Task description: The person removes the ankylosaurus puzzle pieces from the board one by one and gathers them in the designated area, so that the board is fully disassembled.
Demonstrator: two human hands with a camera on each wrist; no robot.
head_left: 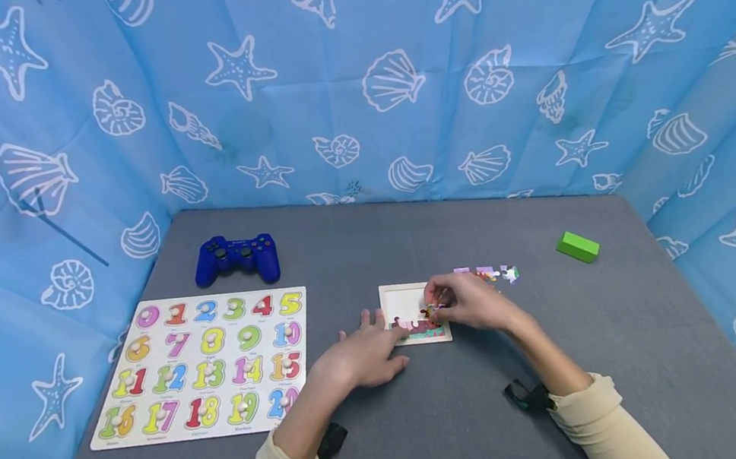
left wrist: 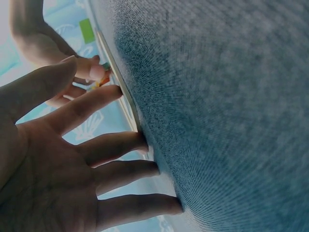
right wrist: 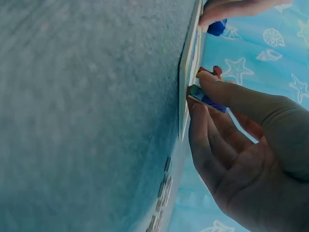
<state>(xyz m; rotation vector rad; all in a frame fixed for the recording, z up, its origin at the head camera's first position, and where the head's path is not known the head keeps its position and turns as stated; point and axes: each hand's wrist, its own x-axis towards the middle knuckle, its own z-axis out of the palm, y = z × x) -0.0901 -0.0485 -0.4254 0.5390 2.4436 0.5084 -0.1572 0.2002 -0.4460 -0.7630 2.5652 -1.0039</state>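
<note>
A small jigsaw tray (head_left: 411, 290) with a pale wooden rim lies mid-table, its lower part filled with coloured pieces. My right hand (head_left: 469, 301) pinches a multicoloured puzzle piece (right wrist: 208, 96) between thumb and fingers over the tray's right side. My left hand (head_left: 364, 354) is spread with straight fingers, the index fingertip touching the tray's left edge; the left wrist view shows the other fingertips down at the table. Loose puzzle pieces (head_left: 510, 273) lie just beyond the right hand, partly hidden by it.
Left of the tray lies a number board (head_left: 202, 391) with knobbed numerals from 0 to 20. Behind it sits a blue game controller (head_left: 236, 259). A green block (head_left: 578, 246) rests at the back right. Blue shell-printed curtains (head_left: 353, 109) stand around the grey table (head_left: 474, 423).
</note>
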